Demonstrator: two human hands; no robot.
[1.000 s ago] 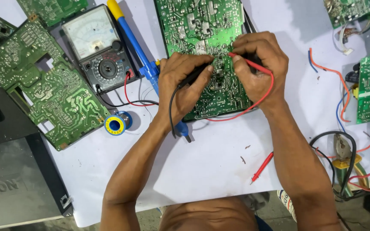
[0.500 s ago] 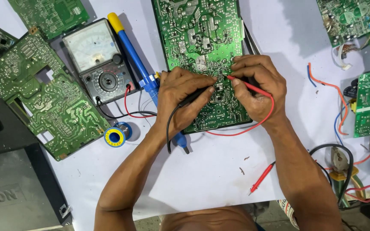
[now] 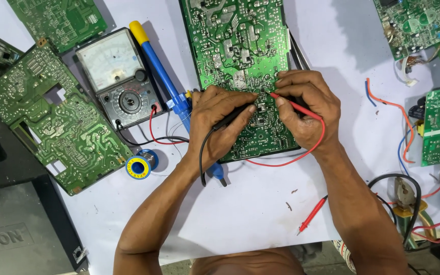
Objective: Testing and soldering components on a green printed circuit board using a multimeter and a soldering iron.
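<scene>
On white table (image 3: 260,214), hands press probes onto board (image 3: 235,46).

Bright, even daylight — soft shadows, sharp focus throughout.

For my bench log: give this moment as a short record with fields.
surface: white sheet
left hand: holds black probe on the board
right hand: holds red probe on the same board
meter: analog, left of the board, red and black leads plugged in
soldering iron: blue, between meter and board
solder reel: near left wrist
</scene>
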